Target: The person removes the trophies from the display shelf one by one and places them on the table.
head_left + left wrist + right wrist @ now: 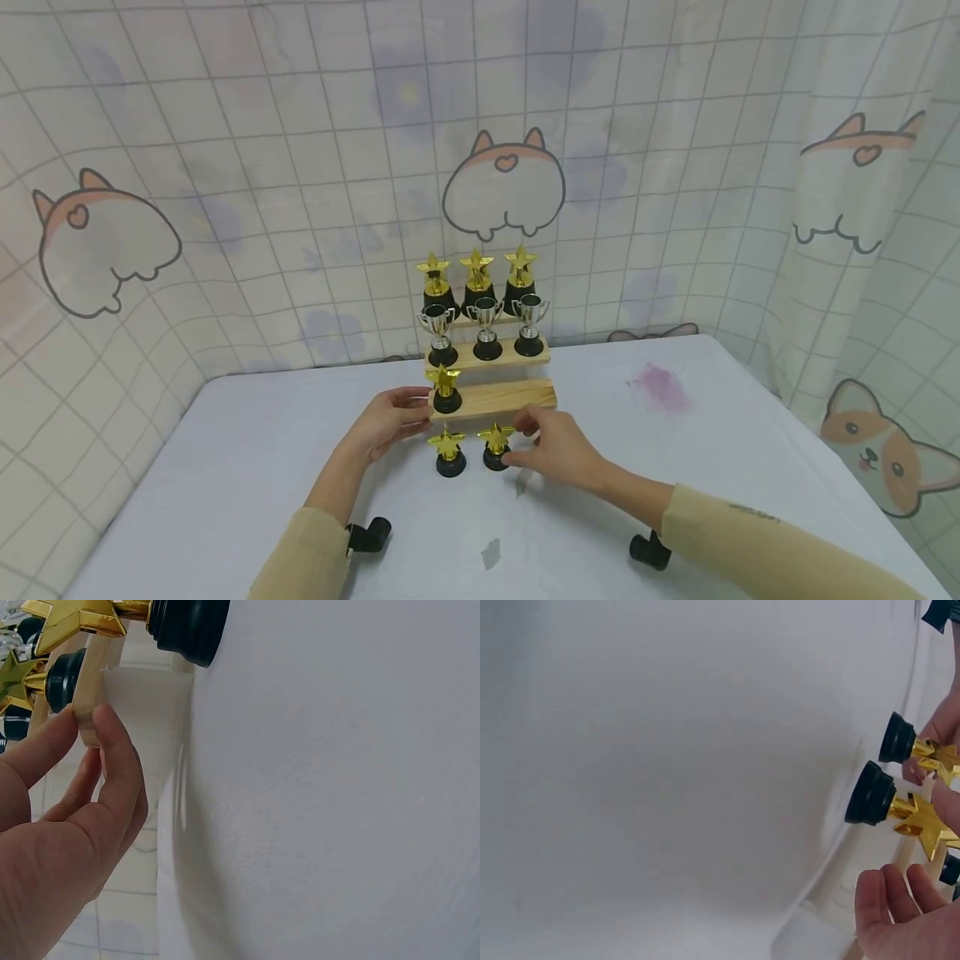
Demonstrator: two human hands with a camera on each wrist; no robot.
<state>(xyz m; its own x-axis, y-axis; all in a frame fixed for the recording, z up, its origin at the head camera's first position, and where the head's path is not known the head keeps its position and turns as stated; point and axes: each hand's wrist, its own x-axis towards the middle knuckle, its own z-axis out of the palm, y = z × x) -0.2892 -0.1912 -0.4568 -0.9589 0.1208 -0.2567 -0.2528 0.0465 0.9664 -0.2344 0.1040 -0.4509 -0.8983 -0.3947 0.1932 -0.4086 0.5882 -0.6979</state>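
Note:
A stepped wooden stand (502, 396) carries three gold star trophies (477, 283) on top and three silver cup trophies (486, 327) on the middle step. One gold star trophy (446, 389) stands at the left of the lowest step. Two more star trophies (449, 452) (496, 446) stand on the white table (247, 450) in front. My left hand (416, 412) pinches the left end of the lowest step (90, 682) between thumb and finger. My right hand (521, 442) hovers with relaxed fingers (896, 900) right beside the right table trophy (874, 793), not gripping it.
A printed grid curtain (225, 208) closes off the back and both sides of the table. A pink stain (660, 387) marks the cloth at the right. Black wrist mounts (369, 533) (648, 550) sit by my sleeves.

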